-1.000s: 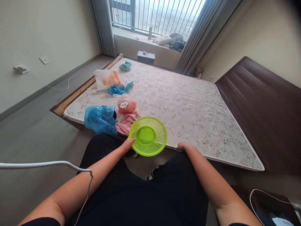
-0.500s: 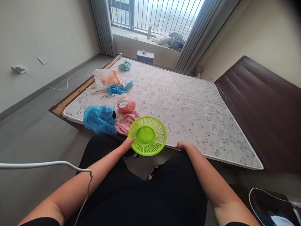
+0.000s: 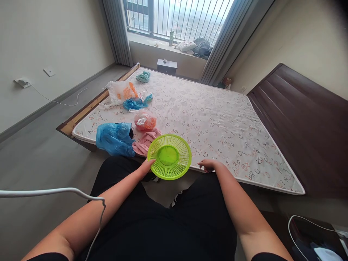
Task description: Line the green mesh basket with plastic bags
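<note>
A round, bright green plastic basket (image 3: 169,156) with slatted sides is tilted toward me above the near edge of the mattress. My left hand (image 3: 148,165) grips its left rim, thumb on the inside and the other fingers hidden behind. Nothing is in the basket. To its right, apart from the rim, my right hand (image 3: 207,165) hovers by the mattress edge, index finger stretched left and the others loosely bent, holding nothing that I can see. Just beyond the basket's left side lies a pink cloth (image 3: 148,140), with a blue plastic bag (image 3: 114,139) beside it.
On the lettered mattress (image 3: 206,116) are a pink knotted bag (image 3: 145,120), a crumpled blue bag (image 3: 136,103), a white and orange bag (image 3: 121,91) and a green coiled bundle (image 3: 143,76). A white cable (image 3: 62,191) crosses my left forearm. The dark headboard (image 3: 304,134) stands right.
My right hand has lifted slightly from the mattress edge and shifted left, its index finger now stretched toward the basket. My left hand keeps holding the basket almost unmoved.
</note>
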The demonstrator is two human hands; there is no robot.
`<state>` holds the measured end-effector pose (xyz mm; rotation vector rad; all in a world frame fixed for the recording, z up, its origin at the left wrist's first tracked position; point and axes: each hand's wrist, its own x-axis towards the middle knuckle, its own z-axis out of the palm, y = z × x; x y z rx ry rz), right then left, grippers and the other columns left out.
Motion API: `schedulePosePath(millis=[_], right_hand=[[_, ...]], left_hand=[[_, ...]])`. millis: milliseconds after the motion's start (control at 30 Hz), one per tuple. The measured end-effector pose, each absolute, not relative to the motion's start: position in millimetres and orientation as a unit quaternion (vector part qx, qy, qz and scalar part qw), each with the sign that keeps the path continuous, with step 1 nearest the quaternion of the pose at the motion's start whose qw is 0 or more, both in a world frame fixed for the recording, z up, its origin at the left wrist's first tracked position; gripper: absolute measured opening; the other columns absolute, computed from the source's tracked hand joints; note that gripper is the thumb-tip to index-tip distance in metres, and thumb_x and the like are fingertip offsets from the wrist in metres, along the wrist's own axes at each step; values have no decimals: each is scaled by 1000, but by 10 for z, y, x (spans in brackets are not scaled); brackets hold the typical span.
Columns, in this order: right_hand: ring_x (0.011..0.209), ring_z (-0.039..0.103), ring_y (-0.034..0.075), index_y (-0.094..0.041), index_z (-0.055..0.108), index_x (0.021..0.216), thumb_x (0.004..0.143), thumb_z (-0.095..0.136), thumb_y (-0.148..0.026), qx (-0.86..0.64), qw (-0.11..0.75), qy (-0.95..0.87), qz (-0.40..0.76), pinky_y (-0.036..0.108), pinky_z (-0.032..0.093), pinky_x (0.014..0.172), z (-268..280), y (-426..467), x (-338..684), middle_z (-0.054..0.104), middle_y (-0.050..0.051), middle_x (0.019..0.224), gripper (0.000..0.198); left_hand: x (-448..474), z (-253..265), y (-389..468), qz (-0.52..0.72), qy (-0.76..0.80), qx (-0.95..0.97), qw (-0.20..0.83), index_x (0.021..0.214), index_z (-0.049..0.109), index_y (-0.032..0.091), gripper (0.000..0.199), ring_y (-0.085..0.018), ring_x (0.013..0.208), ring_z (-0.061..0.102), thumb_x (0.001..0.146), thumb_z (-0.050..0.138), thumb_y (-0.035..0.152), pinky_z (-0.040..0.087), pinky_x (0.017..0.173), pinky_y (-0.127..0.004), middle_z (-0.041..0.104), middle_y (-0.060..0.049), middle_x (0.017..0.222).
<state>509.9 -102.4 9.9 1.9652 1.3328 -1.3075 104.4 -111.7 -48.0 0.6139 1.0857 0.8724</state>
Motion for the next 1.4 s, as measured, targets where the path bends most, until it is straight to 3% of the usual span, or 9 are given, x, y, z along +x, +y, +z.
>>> schedulePosePath(millis=[233,367,500,733,867,933,1000,1133,1400], right_hand=[[43,51,10,-14,58,110,104,41,-37,743,38,480,-465,22,40,51,202,-1038,5219,68,2,64,29],[49,60,10,-15,58,108,103,42,-36,740,-91,487,-455,21,40,53,304,-1065,5121,71,3,72,27],[60,69,12,-17,58,114,101,45,-37,730,-131,510,-436,23,46,63,433,-1097,4894,77,5,91,27],[77,74,13,-20,55,128,103,45,-32,695,-120,571,-419,25,53,79,556,-1148,4458,75,8,115,29],[79,74,14,-19,59,120,104,46,-32,660,-39,599,-452,24,53,74,576,-1132,4280,78,8,109,25],[76,72,15,-18,63,113,103,49,-31,634,12,621,-461,25,51,72,584,-1139,4170,79,7,98,22],[75,70,16,-18,65,108,102,51,-31,603,41,647,-464,26,49,71,590,-1177,4022,79,6,91,20],[78,69,16,-20,67,106,100,53,-31,534,65,683,-495,26,48,71,572,-1353,3654,78,4,90,19],[80,68,16,-24,68,109,99,56,-37,480,58,732,-481,24,46,69,561,-1642,3192,77,1,92,20]], left_hand=[[974,-209,-1078,310,531,246,749,132,56,23,56,-28,95,75,84,71,47,62,76,-37,74,-12,117],[1086,-100,-870,290,540,217,760,129,56,21,48,-22,82,75,91,64,50,61,69,-32,75,-11,111],[1288,-43,-671,286,556,235,745,134,54,23,53,-20,81,73,92,63,55,59,68,-29,73,-12,118],[1346,47,-535,271,504,359,737,153,38,36,91,-29,101,73,76,73,72,58,80,-41,49,-18,154],[964,-55,-359,257,494,471,684,137,59,24,71,-29,100,74,82,68,67,57,87,-43,66,-19,134],[619,-140,-249,257,562,578,533,120,70,19,53,-29,103,72,86,65,59,55,93,-40,73,-16,120],[240,-237,-162,243,604,600,465,117,71,17,42,-32,122,64,85,67,44,47,107,-40,70,-17,130],[-248,-454,-95,69,689,642,328,138,60,11,55,-35,128,62,85,61,30,46,107,-42,66,-22,137],[30,-796,-141,17,643,695,320,143,58,14,64,-36,144,47,79,63,22,39,116,-43,48,-22,156]])
